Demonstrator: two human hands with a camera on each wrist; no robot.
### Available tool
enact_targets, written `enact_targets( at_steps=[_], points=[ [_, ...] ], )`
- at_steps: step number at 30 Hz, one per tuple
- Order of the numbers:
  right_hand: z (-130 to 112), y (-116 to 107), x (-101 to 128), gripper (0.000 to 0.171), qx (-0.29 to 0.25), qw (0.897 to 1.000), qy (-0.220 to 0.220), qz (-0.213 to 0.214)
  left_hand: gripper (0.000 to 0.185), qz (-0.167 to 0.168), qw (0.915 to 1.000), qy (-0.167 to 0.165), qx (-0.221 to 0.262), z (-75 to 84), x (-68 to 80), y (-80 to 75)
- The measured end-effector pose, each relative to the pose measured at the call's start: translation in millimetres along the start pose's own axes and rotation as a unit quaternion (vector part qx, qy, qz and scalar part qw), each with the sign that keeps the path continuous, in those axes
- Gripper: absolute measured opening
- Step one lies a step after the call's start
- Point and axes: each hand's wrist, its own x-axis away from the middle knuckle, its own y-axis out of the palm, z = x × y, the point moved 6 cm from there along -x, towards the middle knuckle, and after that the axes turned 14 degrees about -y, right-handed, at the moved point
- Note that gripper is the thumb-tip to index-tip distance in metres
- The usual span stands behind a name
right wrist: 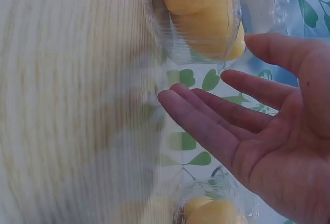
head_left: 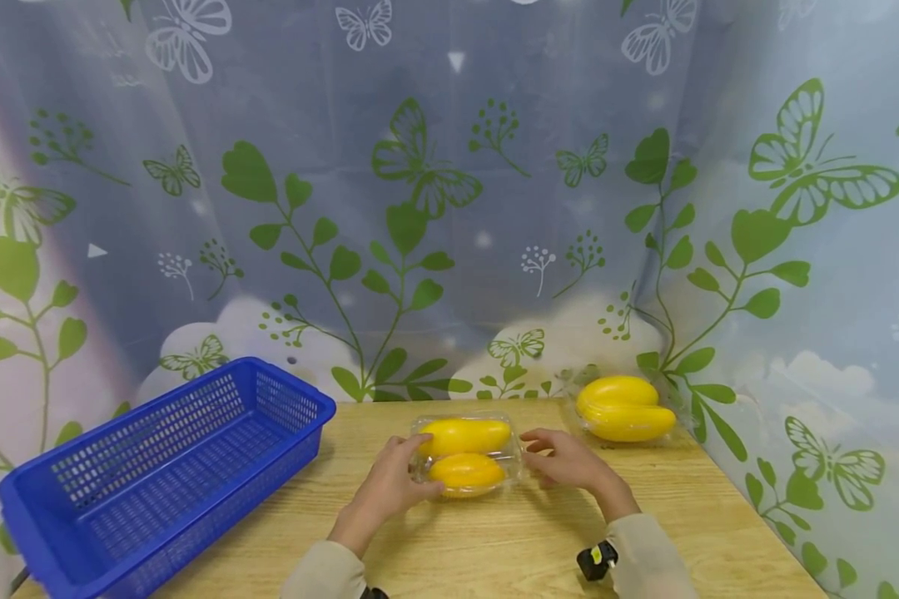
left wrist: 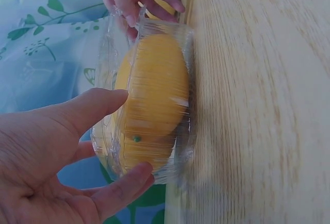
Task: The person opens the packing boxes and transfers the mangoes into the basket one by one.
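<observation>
A clear plastic clamshell box (head_left: 515, 466) lies on the table, with two smooth yellow mango-like fruits (head_left: 466, 436) inside. A small green spot shows on one fruit (left wrist: 157, 85) in the left wrist view. My left hand (head_left: 389, 478) holds the box's left end, thumb on the near side and fingers on the far side. Just off the right end is my right hand (head_left: 565, 460), fingers loosely extended and nothing in them. In the right wrist view its palm (right wrist: 281, 147) faces the box, the thumb tip close to the plastic.
A second clear pack of yellow fruits (head_left: 625, 410) sits at the table's back right corner. To the left stands a blue perforated plastic basket (head_left: 195, 532). Behind the wooden table (head_left: 487, 549) hangs a curtain (head_left: 449, 249) printed with leaves and butterflies.
</observation>
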Motion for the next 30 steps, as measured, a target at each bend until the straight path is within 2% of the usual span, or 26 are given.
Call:
enact_targets(
  at_steps=[11,17,23,30],
  points=[
    [-1,14,-6,0.072,-0.086,0.996,0.015,-0.013,0.073,-0.004,1.0000,0.000,0.006,0.3,2.7,-0.3],
    [2,17,-7,0.073,-0.133,0.991,0.019,-0.011,0.073,-0.003,1.0000,-0.002,0.005,0.9,2.3,-0.2],
    [6,18,-8,0.074,-0.145,0.989,0.041,0.003,0.073,-0.004,1.0000,0.003,0.005,0.8,1.3,0.2],
    [5,21,-7,0.077,-0.166,0.984,0.062,0.017,0.072,-0.014,0.9998,-0.007,0.011,-0.2,2.1,1.7]
  ],
)
